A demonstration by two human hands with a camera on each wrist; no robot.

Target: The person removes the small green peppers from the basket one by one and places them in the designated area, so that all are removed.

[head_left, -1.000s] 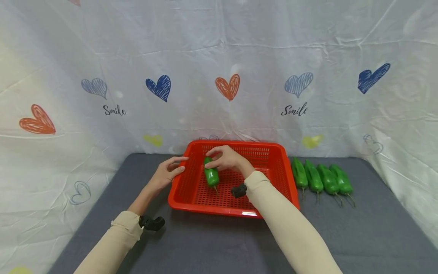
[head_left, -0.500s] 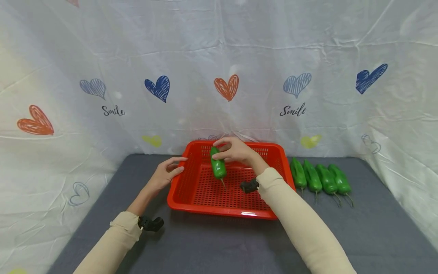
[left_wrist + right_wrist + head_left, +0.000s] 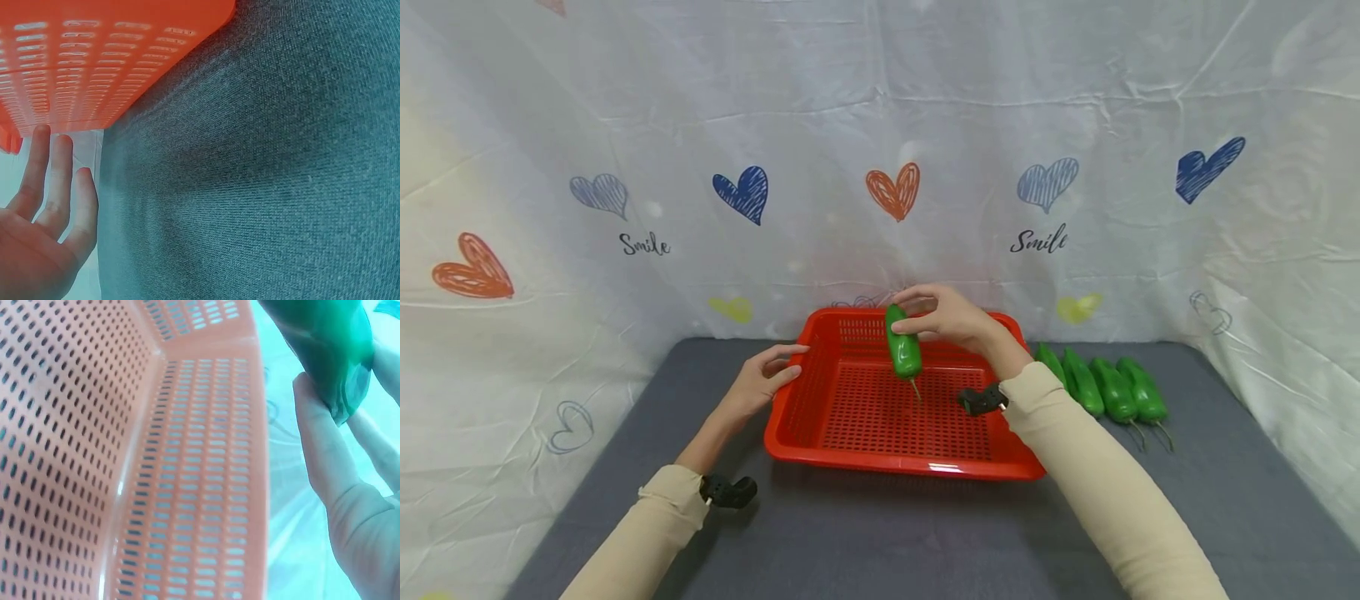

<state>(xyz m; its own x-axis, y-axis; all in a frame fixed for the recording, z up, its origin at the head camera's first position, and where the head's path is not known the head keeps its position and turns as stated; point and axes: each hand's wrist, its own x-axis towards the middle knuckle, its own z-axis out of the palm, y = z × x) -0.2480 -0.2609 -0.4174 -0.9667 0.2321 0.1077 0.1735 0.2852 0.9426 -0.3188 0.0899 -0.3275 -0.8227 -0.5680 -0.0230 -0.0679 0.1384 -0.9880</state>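
My right hand [image 3: 958, 319] pinches a glossy green chili pepper [image 3: 906, 354] near its pointed tip, thumb on one side and fingers on the other. The pepper hangs above the back half of a red slotted plastic basket [image 3: 880, 459], its thin stem pointing down toward me. In the right wrist view the pepper [image 3: 331, 353] is raised beyond the basket wall. At the basket's left rim, my left hand [image 3: 758, 382] rests with loosely extended fingers; three fingers [image 3: 60, 181] stretch along the outer wall in the left wrist view.
Several green peppers [image 3: 1120, 392] lie in a row on the grey tablecloth [image 3: 880, 542] to the right of the basket, partly behind my right forearm. A white curtain [image 3: 820, 108] printed with hearts hangs directly behind the table.
My right hand has lifted the pepper from inside the basket and carried it up and to the right. The left hand has stayed at the left rim.
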